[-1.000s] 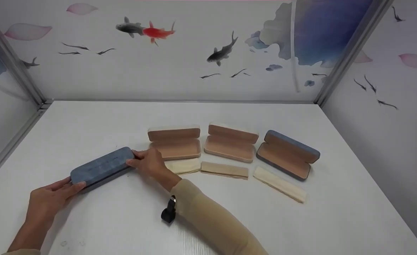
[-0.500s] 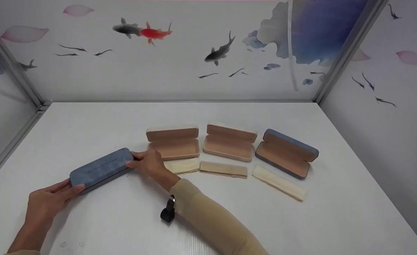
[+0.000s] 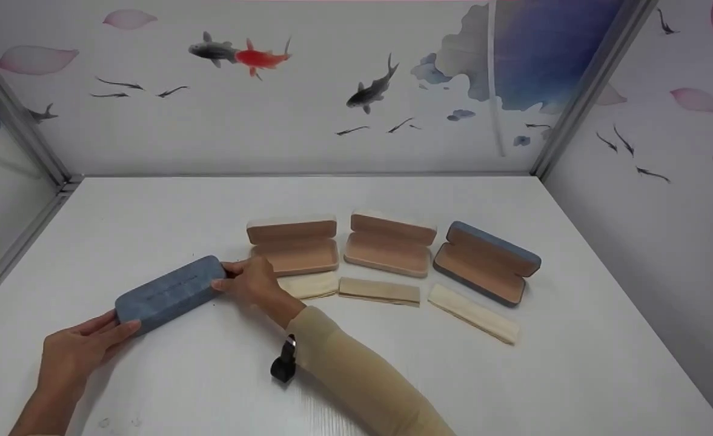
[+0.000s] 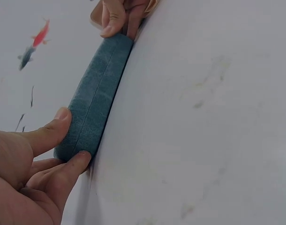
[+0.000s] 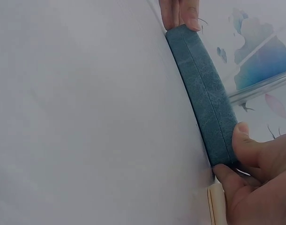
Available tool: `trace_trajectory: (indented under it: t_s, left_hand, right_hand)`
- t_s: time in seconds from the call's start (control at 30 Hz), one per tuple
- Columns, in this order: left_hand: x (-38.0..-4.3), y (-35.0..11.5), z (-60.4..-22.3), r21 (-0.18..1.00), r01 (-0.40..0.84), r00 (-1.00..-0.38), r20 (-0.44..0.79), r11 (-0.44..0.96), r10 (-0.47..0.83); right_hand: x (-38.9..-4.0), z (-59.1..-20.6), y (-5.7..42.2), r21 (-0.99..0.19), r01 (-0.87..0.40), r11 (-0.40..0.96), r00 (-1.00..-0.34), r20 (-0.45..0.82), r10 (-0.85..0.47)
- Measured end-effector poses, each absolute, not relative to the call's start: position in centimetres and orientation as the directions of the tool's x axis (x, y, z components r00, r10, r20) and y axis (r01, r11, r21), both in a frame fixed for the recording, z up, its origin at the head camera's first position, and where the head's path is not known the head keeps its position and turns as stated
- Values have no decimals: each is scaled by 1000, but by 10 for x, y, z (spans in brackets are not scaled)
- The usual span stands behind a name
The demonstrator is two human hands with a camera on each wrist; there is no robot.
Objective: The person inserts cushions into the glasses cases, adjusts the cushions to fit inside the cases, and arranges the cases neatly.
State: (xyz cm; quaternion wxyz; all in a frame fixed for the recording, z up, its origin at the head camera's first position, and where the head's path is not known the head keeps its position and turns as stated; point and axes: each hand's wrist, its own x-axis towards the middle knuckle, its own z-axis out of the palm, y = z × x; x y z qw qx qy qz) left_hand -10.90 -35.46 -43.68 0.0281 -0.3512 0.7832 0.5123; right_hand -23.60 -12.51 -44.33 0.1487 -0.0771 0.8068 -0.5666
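A blue glasses case (image 3: pixel 171 293) lies closed at the left of the table, set at a slant. My left hand (image 3: pixel 77 354) grips its near left end, with the thumb (image 4: pixel 58 129) on one side and a fingertip (image 4: pixel 82 159) at the lower edge. The far right end is pinched by my right hand (image 3: pixel 256 284), thumb and fingers on either side. Both wrist views show the seam along the blue case (image 5: pixel 201 93) pressed together. What is inside the case is hidden.
Two pale cases (image 3: pixel 295 257) (image 3: pixel 388 254) and another blue case (image 3: pixel 480 272) stand open to the right, with tan linings. Before them lie folded cloths, cream (image 3: pixel 311 286), beige (image 3: pixel 379 291) and cream (image 3: pixel 474 315). Printed wall panels (image 3: pixel 308 139) border the white table (image 3: pixel 514 387).
The blue case in my hands now shows more of its top, and less of the dark strip along its near side. Both hands keep their hold; the head view has shifted slightly.
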Motion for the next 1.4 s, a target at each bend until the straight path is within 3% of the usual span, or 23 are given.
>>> trace_trajectory:
  t_s: [0.4, 0.77, 1.1, 1.4]
  left_hand:
    - [-107, -350, -442, 877, -479, -763, -392, 42, -514]
    - [-102, -339, -432, 851, -493, -764, -323, 183, -558]
    - [-95, -329, -418, 864, -462, -735, -247, 201, -631]
    - [-90, -312, -398, 906, -384, -746, -192, 176, -638]
  right_hand:
    - [-240, -435, -125, -935, 105, 338, -924, -218, -315]
    - [-237, -427, -124, -952, 131, 277, -922, -220, -319]
    - [-231, -411, -115, -955, 174, 241, -901, -253, -353]
    - [-225, -393, -93, -974, 69, 214, -862, -166, -478]
